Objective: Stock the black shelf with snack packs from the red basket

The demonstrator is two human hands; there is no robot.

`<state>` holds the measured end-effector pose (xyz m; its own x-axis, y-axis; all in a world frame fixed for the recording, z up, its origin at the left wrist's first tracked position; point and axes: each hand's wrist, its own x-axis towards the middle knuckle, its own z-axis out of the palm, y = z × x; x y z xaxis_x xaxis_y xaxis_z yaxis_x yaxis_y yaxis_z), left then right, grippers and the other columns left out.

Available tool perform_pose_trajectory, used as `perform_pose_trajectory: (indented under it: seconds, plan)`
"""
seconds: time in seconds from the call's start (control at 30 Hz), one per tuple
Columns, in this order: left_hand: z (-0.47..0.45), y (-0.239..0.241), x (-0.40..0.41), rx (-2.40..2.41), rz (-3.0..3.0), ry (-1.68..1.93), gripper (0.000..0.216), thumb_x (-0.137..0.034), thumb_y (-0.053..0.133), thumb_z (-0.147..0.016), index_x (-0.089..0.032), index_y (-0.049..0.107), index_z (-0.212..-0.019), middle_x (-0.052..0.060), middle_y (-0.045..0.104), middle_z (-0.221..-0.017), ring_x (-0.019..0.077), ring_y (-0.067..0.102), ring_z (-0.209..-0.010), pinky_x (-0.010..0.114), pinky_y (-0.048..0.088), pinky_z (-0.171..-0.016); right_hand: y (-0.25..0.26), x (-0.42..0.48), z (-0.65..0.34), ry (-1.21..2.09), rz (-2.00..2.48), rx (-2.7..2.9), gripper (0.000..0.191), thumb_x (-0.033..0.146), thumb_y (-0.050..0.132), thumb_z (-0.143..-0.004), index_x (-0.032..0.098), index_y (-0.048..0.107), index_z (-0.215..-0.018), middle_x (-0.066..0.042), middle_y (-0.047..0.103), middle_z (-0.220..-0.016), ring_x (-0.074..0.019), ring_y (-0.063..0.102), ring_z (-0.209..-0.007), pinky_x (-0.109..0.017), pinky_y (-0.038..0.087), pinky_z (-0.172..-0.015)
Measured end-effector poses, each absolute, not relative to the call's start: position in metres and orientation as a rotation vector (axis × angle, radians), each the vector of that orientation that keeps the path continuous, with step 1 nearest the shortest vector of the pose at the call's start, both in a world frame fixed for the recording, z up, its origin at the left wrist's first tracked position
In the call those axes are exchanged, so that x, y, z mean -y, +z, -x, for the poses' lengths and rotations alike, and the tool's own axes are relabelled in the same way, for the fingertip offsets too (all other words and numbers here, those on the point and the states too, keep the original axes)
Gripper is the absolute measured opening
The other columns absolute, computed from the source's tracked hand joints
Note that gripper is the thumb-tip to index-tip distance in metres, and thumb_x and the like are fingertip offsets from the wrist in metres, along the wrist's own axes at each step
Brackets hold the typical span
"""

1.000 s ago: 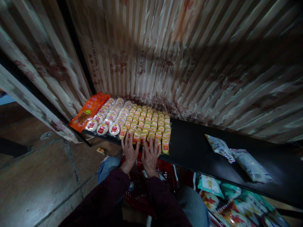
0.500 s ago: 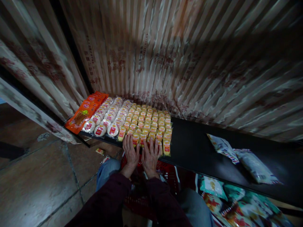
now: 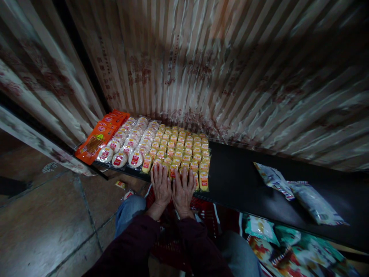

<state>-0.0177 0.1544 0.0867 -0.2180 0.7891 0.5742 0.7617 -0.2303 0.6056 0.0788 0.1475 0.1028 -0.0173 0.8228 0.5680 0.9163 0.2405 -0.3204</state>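
Observation:
Rows of small yellow wrapped snack cakes (image 3: 178,148) stand on a black shelf (image 3: 230,169). Against the front ends of these rows lie both hands, side by side. My left hand (image 3: 160,186) has its fingers stretched out over the front cakes, left of the middle. My right hand (image 3: 183,189) rests just beside it, fingers extended and slightly spread on the front packs. Neither hand grips anything. The palms and the cakes under the fingers are hidden. To the left sit rows of round white wrapped cakes (image 3: 135,157), then overlapping orange snack packets (image 3: 98,140).
Two pale snack bags (image 3: 317,202) lie on the shelf's right part. Below are a red basket (image 3: 206,215) and several green and white bags (image 3: 261,229). A small yellow packet (image 3: 120,184) lies on the tiled floor (image 3: 63,223). A striped curtain (image 3: 173,69) hangs behind.
The view has shifted slightly. Both hands stay on the front of the yellow cakes with fingers stretched; the left fingers sit a little closer together.

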Motion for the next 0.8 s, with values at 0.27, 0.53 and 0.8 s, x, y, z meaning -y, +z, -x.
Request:
perform_pose_trajectory:
  seconds: [0.27,0.53,0.8]
  plan:
    - [0.0183,0.0865,-0.1543,-1.916,-2.095,1.348,0.057,-0.028,0.031,-0.096,-0.016,0.022,-0.151,0.012,0.022,-0.157,0.0232,0.013,-0.147,0.051,0.01,-0.12,0.0965,-0.1473,-0.083,-0.164,1.617,1.852,0.051,0.027,0.043,-0.094,0.03,0.038,-0.145,-0.008,0.023,-0.158,-0.0317,0.015,-0.145,-0.057,0.022,-0.111]
    - [0.0195,0.0857,-0.1562,-1.979,-2.194,1.261,0.059,-0.028,0.029,-0.097,-0.015,0.012,-0.152,0.013,0.022,-0.156,0.0235,0.015,-0.146,0.051,0.008,-0.12,0.0966,-0.1488,-0.0833,-0.203,1.624,1.885,0.054,0.025,0.042,-0.094,0.028,0.032,-0.147,-0.01,0.022,-0.158,-0.0302,0.016,-0.145,-0.056,0.023,-0.111]
    - [0.0151,0.0832,-0.1558,-2.067,-2.23,1.29,0.061,-0.029,0.028,-0.098,-0.014,0.006,-0.152,0.014,0.016,-0.158,0.0249,0.012,-0.146,0.052,0.011,-0.119,0.0977,-0.1482,-0.0877,-0.262,1.557,1.909,0.06,0.019,0.042,-0.094,0.027,0.022,-0.15,-0.01,0.022,-0.158,-0.0282,0.014,-0.146,-0.054,0.023,-0.113]
